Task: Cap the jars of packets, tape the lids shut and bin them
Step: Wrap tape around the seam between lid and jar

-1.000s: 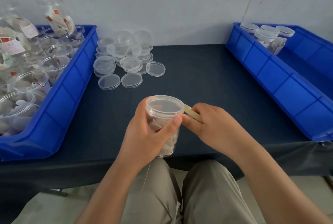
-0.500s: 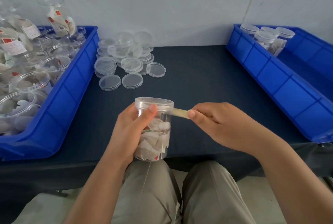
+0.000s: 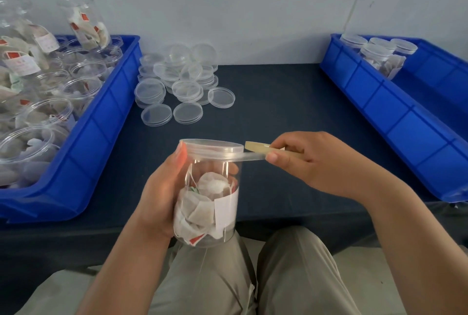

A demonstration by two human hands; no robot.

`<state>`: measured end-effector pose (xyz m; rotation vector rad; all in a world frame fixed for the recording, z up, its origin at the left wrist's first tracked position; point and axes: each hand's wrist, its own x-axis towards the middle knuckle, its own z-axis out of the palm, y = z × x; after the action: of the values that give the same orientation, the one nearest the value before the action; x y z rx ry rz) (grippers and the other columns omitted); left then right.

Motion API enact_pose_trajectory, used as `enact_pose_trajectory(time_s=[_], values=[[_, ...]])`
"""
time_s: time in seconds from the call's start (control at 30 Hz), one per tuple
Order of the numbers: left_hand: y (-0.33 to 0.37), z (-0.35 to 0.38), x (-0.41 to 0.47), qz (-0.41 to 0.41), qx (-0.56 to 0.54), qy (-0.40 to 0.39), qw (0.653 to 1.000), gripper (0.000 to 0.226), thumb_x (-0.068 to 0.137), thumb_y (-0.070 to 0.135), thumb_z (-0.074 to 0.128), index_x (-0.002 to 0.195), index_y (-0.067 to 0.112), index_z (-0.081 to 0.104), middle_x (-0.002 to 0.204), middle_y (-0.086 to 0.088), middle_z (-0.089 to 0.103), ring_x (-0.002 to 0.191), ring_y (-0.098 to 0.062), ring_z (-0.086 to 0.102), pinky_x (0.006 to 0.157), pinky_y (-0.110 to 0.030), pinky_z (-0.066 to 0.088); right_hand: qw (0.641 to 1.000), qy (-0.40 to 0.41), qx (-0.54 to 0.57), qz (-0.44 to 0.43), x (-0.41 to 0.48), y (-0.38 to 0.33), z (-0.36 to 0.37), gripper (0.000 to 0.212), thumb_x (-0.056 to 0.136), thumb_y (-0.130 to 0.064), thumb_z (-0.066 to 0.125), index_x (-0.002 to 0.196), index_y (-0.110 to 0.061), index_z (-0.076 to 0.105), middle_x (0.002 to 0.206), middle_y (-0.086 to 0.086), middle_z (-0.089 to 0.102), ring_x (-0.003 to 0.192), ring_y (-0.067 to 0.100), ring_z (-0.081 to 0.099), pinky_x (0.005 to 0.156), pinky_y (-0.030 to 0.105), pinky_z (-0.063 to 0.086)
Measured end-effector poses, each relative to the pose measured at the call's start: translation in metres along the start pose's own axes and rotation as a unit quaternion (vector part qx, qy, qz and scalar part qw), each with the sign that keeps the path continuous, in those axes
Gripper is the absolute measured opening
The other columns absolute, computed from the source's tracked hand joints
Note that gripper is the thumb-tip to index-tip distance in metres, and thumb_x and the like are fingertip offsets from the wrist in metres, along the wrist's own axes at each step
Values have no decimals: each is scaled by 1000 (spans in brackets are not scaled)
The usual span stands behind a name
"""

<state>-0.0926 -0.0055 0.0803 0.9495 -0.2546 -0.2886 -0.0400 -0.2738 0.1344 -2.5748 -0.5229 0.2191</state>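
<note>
At lower centre, the left hand [image 3: 162,195] curled round the capped jar [image 3: 210,203]; the right hand [image 3: 311,162] pinched a tape roll [image 3: 255,147], its strip [image 3: 250,157] reaching the lid [image 3: 211,148] rim.

Gripping capped jar [image 3: 210,203] upright in left hand [image 3: 162,193], near side of table [image 3: 278,102]. Pinching tape roll [image 3: 258,148] in right hand [image 3: 311,162], strip [image 3: 250,157] stretched onto lid [image 3: 211,148] rim. Loose lids [image 3: 182,84] far left, beside left blue bin [image 3: 101,132].
</note>
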Motion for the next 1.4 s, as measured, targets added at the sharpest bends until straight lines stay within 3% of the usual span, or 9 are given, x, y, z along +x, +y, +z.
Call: enact_pose_trajectory(time_s=[0.17, 0.3, 0.37, 0.43, 0.53, 0.7, 0.83, 1.03, 1.4], values=[[-2, 4, -3, 70, 84, 18, 994, 64, 108, 51, 51, 125, -6, 73, 123, -28, 72, 125, -36, 67, 114, -37, 47, 1000, -13, 7, -4, 4, -6, 7, 78, 74, -104, 23, 107, -47, 64, 89, -17, 68, 84, 1, 64, 68, 31, 56], [-2, 4, 5, -51, -45, -98, 993, 68, 77, 95, 34, 68, 47, 82, 75, 25, 76, 80, 13, 71, 80, -3, 50, 999, -23, 32, -13, 4, -13, 9, 75, 76, -99, 24, 107, -45, 66, 96, -18, 69, 90, -1, 64, 74, 29, 55], [-9, 3, 8, 17, 46, -25, 998, 81, 105, 72, 37, 127, 4, 75, 122, -18, 75, 119, -22, 71, 110, -30, 49, 999, -31, 42, -14, 5, -15, 8, 74, 78, -97, 25, 105, -43, 67, 97, -18, 69, 91, -1, 64, 76, 28, 55], [-13, -1, 15, 33, 144, 32, 989, 95, 96, 74, 56, 145, -7, 56, 135, -29, 65, 122, -38, 67, 108, -46, 52, 998, -37, 53, -12, 5, -15, 6, 70, 81, -95, 26, 102, -42, 68, 95, -19, 68, 90, 0, 64, 74, 26, 52], [-20, -14, 18, -50, 111, 24, 992, 101, 69, 90, 72, 132, 11, 73, 117, -18, 76, 105, -31, 76, 87, -42, 62, 996, -66, 52, 2, 4, -11, 4, 70, 82, -95, 30, 105, -40, 67, 96, -17, 68, 90, 2, 65, 78, 30, 57], [-10, -13, 21, 1, 246, 114, 963, 71, 76, 94, 58, 120, 41, 78, 120, 3, 79, 112, -13, 75, 82, -18, 59, 995, -86, 41, 9, 0, -9, 4, 90, 75, -102, 27, 103, -28, 69, 94, -5, 69, 85, 15, 66, 83, 46, 60], [-7, -6, 20, -59, 227, 154, 960, 78, 69, 95, 64, 118, 37, 78, 119, -6, 79, 112, -25, 76, 83, -34, 62, 996, -82, 27, 7, -3, -15, 6, 102, 73, -103, 24, 101, -16, 67, 94, 7, 68, 85, 25, 65, 81, 52, 58], [-5, 7, 21, 24, 322, 209, 923, 39, 110, 58, 37, 126, 48, 72, 120, 14, 77, 108, -9, 75, 76, -18, 61, 998, -42, 19, 54, -3, -19, 10, 106, 73, -104, 24, 101, -10, 67, 93, 10, 69, 80, 24, 65, 78, 49, 57], [-17, 22, 22, 85, 471, 228, 848, 102, 60, 84, 70, 148, 36, 49, 119, 37, 62, 116, 16, 58, 83, -2, 47, 996, 18, -16, 85, -8, -36, 26, 94, 77, -98, 24, 93, -14, 64, 82, 6, 68, 75, 28, 64, 66, 48, 53]])
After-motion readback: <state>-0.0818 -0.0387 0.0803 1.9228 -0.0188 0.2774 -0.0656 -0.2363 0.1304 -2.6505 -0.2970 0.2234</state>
